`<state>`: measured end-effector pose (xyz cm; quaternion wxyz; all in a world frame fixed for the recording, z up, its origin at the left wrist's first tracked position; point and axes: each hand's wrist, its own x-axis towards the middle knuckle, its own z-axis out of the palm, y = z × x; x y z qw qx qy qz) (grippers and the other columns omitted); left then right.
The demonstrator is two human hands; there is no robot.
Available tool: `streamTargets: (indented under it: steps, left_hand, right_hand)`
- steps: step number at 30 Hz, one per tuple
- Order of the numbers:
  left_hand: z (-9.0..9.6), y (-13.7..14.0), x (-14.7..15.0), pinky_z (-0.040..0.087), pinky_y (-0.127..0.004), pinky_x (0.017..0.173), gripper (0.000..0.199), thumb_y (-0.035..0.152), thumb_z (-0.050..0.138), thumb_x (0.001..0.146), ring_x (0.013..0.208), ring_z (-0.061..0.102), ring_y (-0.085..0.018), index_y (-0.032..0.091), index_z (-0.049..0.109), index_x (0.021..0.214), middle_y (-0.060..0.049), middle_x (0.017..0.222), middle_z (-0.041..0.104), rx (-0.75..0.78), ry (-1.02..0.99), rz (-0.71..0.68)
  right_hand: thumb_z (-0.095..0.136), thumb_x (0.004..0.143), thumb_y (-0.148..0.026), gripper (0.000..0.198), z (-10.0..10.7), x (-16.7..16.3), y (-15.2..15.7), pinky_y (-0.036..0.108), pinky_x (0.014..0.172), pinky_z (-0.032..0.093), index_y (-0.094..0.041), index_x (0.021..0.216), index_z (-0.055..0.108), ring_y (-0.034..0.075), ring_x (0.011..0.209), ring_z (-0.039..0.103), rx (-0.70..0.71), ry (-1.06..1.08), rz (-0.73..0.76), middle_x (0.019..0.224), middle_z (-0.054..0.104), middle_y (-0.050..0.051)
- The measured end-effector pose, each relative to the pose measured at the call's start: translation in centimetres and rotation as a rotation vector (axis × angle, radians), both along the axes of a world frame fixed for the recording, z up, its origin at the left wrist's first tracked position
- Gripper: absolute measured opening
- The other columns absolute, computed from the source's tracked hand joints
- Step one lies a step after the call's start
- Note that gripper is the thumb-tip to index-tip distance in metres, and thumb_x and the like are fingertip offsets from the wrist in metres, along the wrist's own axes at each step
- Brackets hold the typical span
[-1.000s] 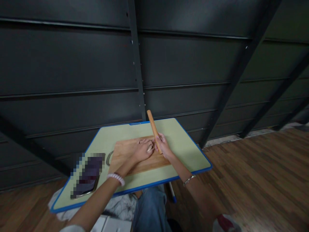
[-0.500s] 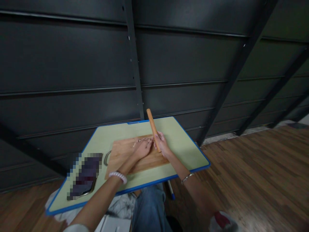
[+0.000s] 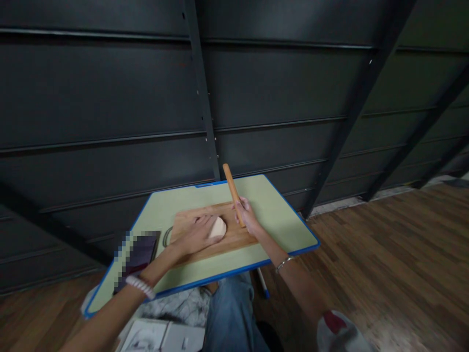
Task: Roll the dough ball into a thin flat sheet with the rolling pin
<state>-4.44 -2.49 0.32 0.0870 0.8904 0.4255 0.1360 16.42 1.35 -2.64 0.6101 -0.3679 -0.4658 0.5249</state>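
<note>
A pale, rounded lump of dough (image 3: 219, 228) lies on the wooden cutting board (image 3: 234, 235). My left hand (image 3: 200, 231) is over its left side, the fingers along the far edge and the thumb along the near edge, so part of the dough is covered. In my right hand (image 3: 246, 215) is a wooden rolling pin (image 3: 230, 181), gripped near its lower end. The pin leans up and away from me above the right part of the board, apart from the dough.
The board rests on a pale green folding table (image 3: 282, 222) with a blue rim. Its metal handle (image 3: 166, 237) points left. A dark, partly pixelated flat item (image 3: 142, 252) lies at the table's left. Behind stands a dark panelled wall (image 3: 274, 88); below are my knees in jeans (image 3: 230, 308).
My left hand has moved left, away from the rolling pin, and now lies on the dough, which has come into sight. My right hand keeps the pin in nearly the same place.
</note>
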Motion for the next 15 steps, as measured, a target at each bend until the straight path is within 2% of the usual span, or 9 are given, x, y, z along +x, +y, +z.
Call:
streamTargets:
  steps: [2,5,10,15]
  left_hand:
    - [-0.1,0.1,-0.1,0.026,-0.045,0.108,0.082,0.062,0.051,0.076,0.131,0.034,-0.029,0.019,0.027,0.142,-0.012,0.144,0.036,0.031,0.046,-0.097]
    - [-0.5,0.8,1.0,0.023,-0.042,0.111,0.083,0.058,0.054,0.077,0.134,0.030,-0.026,0.020,0.023,0.143,-0.010,0.147,0.032,0.075,-0.005,-0.205]
    - [-1.2,1.2,2.4,0.029,-0.043,0.109,0.070,0.054,0.055,0.079,0.130,0.037,-0.026,0.018,0.037,0.136,-0.012,0.140,0.043,0.078,-0.068,-0.210]
    - [-1.6,0.6,2.7,0.038,-0.042,0.101,0.046,0.049,0.055,0.080,0.111,0.052,-0.024,0.020,0.053,0.115,-0.009,0.118,0.057,0.068,-0.145,-0.132]
  right_hand:
    - [0.055,0.077,-0.048,0.037,0.0,0.0,0.0,0.016,0.029,0.033,-0.024,0.102,0.042,0.004,0.035,0.043,0.006,0.002,0.003,0.073,0.055,-0.008]
    - [0.056,0.077,-0.048,0.037,-0.1,0.0,0.1,0.016,0.029,0.034,-0.023,0.102,0.042,0.003,0.035,0.043,0.022,0.004,0.014,0.073,0.056,-0.007]
    - [0.057,0.076,-0.049,0.038,-0.1,0.1,0.1,0.016,0.029,0.034,-0.023,0.100,0.042,0.004,0.034,0.044,0.017,-0.005,0.004,0.072,0.057,-0.007]
    - [0.056,0.076,-0.049,0.039,-0.1,0.1,0.2,0.016,0.030,0.035,-0.024,0.102,0.042,0.005,0.036,0.046,0.001,-0.020,0.007,0.074,0.058,-0.007]
